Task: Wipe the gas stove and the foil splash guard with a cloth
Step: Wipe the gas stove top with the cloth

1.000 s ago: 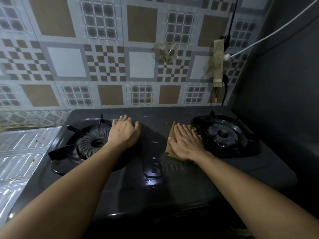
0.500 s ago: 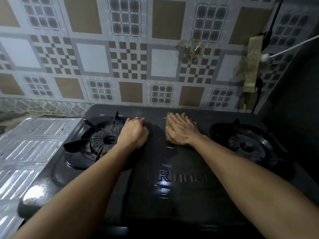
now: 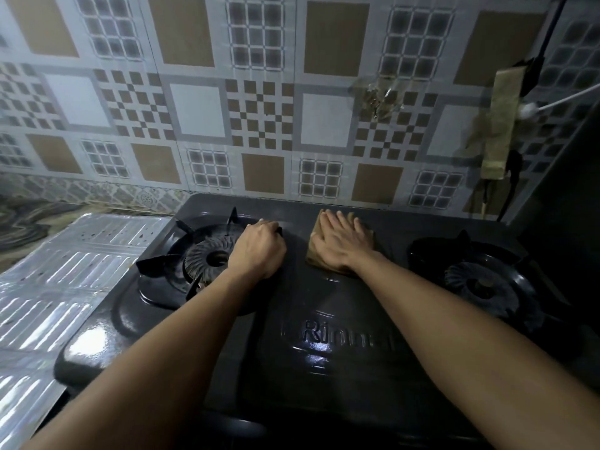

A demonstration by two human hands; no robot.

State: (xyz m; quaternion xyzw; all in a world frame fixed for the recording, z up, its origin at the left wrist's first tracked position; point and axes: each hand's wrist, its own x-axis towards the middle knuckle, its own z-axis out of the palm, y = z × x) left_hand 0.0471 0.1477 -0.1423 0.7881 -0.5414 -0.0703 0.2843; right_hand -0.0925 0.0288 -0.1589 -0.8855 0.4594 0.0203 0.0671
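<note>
Two bare hands on a black gas stove, one pressing a cloth flat.

The right hand lies palm-down, fingers spread, not gripping, on the tan cloth at the stove's back centre, between the two burners. The left hand, its grip curled closed around nothing visible, rests beside the left burner. The right burner sits clear of both hands. The foil splash guard lies flat along the stove's left edge, speckled with spots.
</note>
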